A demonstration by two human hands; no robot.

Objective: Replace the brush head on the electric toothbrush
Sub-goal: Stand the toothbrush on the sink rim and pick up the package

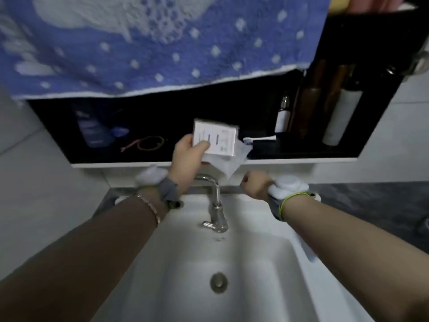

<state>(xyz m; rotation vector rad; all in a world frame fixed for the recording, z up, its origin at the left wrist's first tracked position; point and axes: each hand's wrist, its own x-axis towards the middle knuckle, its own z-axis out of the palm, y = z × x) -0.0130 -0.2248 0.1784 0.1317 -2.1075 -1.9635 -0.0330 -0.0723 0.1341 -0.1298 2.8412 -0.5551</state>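
A blue towel (pixel 148 43) with white dots hangs across the top of the view, blurred and cut off by the upper and left edges. Below it a white sink (pixel 232 287) fills the lower middle, its near rim hidden by both forearms and the frame edge. A dark shelf (pixel 301 152) runs behind the basin; its back is too dark to read. A chrome tap (pixel 214 205) stands at the rear of the sink, its base partly behind the left wrist.

On the right of the shelf stand several bottles (pixel 341 117), blurred, their tops lost in shadow. At its left a blue object (pixel 92 126) is too smeared to name, with a looped cord (pixel 148 144) lying beside it.

The electric toothbrush (pixel 260 138) lies on its side on the shelf, bristles toward the left hand, its handle end dark and hard to make out.

The left hand (pixel 189 156) is raised over the tap, wrist bent back, its grip pinching a small white box (pixel 216 140) with a clear wrapper (pixel 232 162) hanging beneath; the print is unreadable. The box sits just beside the brush head.

The right hand (pixel 254 183) hovers near the tap, curled into a loose fist with fingers pressed together; nothing shows in it. Both wrists carry grey bands with white devices.
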